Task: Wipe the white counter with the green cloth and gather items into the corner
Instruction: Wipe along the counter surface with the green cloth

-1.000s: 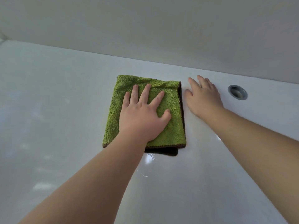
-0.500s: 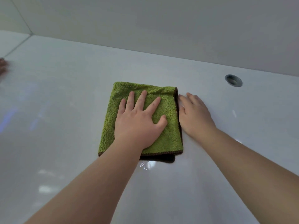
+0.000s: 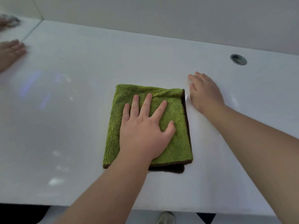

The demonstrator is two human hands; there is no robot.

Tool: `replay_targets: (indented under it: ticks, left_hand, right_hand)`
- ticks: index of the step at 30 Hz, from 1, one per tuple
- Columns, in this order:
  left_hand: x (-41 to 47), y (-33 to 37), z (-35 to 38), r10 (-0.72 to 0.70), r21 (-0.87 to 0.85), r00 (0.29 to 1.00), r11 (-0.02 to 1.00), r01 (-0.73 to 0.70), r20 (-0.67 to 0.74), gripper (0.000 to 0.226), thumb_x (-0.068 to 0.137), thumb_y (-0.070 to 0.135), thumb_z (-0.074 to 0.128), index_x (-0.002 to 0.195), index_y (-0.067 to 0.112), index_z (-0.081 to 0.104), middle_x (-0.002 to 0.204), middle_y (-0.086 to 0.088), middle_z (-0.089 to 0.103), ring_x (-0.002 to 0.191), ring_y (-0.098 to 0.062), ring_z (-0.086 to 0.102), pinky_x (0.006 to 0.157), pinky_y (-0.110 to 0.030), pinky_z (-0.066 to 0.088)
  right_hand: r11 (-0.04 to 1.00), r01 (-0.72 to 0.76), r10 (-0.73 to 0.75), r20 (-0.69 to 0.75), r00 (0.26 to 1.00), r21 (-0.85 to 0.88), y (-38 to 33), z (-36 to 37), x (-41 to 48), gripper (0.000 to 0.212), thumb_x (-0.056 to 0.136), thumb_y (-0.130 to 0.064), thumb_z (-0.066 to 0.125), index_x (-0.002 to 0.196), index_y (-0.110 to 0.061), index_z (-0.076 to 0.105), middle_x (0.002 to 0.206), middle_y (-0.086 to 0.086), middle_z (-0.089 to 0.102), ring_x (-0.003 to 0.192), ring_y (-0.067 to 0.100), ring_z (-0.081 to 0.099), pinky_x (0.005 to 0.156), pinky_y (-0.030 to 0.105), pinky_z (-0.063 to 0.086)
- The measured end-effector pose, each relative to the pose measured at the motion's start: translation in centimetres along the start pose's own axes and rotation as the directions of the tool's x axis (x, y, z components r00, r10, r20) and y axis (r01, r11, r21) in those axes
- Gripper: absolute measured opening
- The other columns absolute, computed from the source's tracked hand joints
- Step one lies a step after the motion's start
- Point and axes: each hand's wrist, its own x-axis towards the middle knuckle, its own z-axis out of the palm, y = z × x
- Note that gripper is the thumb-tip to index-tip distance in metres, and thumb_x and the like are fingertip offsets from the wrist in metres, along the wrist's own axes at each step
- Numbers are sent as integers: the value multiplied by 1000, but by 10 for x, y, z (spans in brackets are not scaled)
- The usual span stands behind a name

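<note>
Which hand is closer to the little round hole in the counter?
The right hand. It rests on the white counter, nearer the camera and left of the round hole, not touching it. The left hand is farther off, pressing flat on the green cloth.

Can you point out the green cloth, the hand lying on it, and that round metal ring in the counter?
green cloth [image 3: 178,143]: head view, fuzzy patch near its right edge.
left hand [image 3: 142,131]: head view, back of the hand.
metal ring [image 3: 238,59]: head view, its middle.
</note>
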Motion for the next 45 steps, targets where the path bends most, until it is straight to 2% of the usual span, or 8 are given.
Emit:
replay_targets:
  ticks: [12,16,24,29,38,45]
  left_hand:
    - [-74,-5,-8,-2,-27,1000,1000,2,11,68,90,72,18,155,51,17,168,5,6,154,-27,-7,122,-50,-6]
    - [-77,-5,-9,-11,-23,1000,1000,11,28,69,89,73,16,155,53,12,168,6,1,154,-26,-11,122,-50,-8]
    - [-19,-2,-5,-38,-23,999,999,38,38,72,85,76,10,153,56,0,167,10,-7,152,-25,-18,120,-50,-14]
    - [41,-1,1,-36,-13,999,999,36,29,73,84,77,8,153,56,-1,168,11,-7,152,-25,-18,120,-49,-14]
    - [135,0,11,-65,40,997,997,64,34,74,81,81,7,151,58,-1,168,12,-5,153,-24,-16,122,-48,-11]
    - [163,-1,12,-67,35,997,997,66,36,72,83,80,7,151,59,-4,167,13,-8,152,-22,-18,121,-47,-12]
  right_hand:
    - [1000,-31,31,37,999,-1,-6,-1,-5,47,104,-28,26,149,-23,35,160,3,24,148,21,17,119,33,9]
    - [1000,-28,29,33,999,-5,-7,-4,-4,46,104,-28,26,149,-22,34,160,3,24,147,21,17,118,32,9]
    - [999,-31,31,30,999,-20,-8,-3,-3,48,103,-26,26,150,-22,33,160,3,24,148,21,16,118,32,10]
    - [998,-15,15,-2,1000,-56,-6,0,-3,47,100,-25,32,147,-19,38,158,7,30,146,24,21,118,34,13]
    - [997,-9,10,7,1000,-71,-4,1,0,47,97,-27,33,143,-23,42,156,5,33,144,25,25,117,41,21]
    - [999,-17,20,69,997,-51,-8,-5,0,49,98,-30,34,146,-26,39,156,1,31,145,22,22,118,40,20]
